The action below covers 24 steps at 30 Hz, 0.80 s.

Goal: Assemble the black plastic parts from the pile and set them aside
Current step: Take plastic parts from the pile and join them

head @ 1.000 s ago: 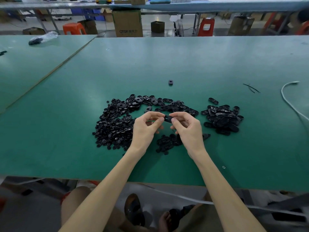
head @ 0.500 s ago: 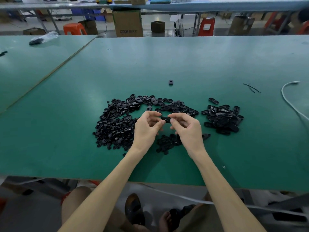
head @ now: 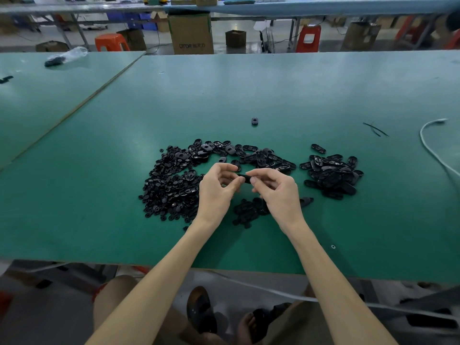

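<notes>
Holding one small black part (head: 245,178) just above the middle of the frame, we are pinching it from both ends. Our left hand (head: 215,190) is clamping thumb and forefinger on its left end and our right hand (head: 277,192) is clamping on its right end, so both grips are closed on the same piece. We are keeping it raised off the green table (head: 249,83), probably so that two halves can be squeezed together from both sides. Whether they are already seated we cannot tell, since our fingers are covering most of it. Directly below our hands a small heap (head: 249,207) is lying within easy reach, likely feeding the job. Left of centre the big pile of small round pieces (head: 171,188) is spreading out, and a band of oval pieces (head: 251,155) is running from its upper edge toward the right, so both kinds are sitting close to our fingers. At centre right a separate heap of ovals (head: 331,175) is lying apart from the pile, and we are judging it to be the set-aside stock. One lone piece (head: 254,121) is sitting higher up, well clear of everything. Farther right, thin black strands (head: 374,129) and a white cable (head: 428,145) are lying near the frame's edge, and a cardboard box (head: 191,33) is standing beyond the table at the top.
</notes>
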{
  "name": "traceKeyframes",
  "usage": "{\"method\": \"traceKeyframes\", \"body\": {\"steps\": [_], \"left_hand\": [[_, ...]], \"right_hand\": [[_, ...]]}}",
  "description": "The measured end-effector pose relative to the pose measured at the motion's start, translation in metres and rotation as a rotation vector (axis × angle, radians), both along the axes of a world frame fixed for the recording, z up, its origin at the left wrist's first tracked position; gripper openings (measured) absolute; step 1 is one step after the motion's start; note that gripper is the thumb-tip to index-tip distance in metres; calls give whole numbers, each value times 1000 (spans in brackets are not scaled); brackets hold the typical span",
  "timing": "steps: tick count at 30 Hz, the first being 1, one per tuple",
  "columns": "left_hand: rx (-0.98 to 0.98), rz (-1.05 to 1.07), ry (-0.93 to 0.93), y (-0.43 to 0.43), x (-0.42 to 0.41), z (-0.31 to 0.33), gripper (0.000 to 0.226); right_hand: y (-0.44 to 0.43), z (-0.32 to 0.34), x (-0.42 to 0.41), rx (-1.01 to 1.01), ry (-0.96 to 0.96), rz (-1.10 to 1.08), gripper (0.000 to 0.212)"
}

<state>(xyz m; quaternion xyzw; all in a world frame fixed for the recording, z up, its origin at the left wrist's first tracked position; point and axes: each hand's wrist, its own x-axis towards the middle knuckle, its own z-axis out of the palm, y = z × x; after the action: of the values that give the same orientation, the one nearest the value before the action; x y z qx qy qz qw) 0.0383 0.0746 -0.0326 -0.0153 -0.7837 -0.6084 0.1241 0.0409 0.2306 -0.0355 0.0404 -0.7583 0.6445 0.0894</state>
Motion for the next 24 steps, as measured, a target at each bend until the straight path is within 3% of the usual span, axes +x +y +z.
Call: {"method": "traceKeyframes", "body": {"steps": [8, 18, 24], "left_hand": [[-116, 12, 24, 3, 3, -1, 23], [-73, 55, 53, 1, 3, 1, 28], [50, -57, 28, 1, 1, 0, 14]], "right_hand": [[1, -1, 1, 1, 13, -1, 15], [2, 0, 1, -62, 13, 53, 19], [2, 1, 0, -98, 10, 66, 15]]}}
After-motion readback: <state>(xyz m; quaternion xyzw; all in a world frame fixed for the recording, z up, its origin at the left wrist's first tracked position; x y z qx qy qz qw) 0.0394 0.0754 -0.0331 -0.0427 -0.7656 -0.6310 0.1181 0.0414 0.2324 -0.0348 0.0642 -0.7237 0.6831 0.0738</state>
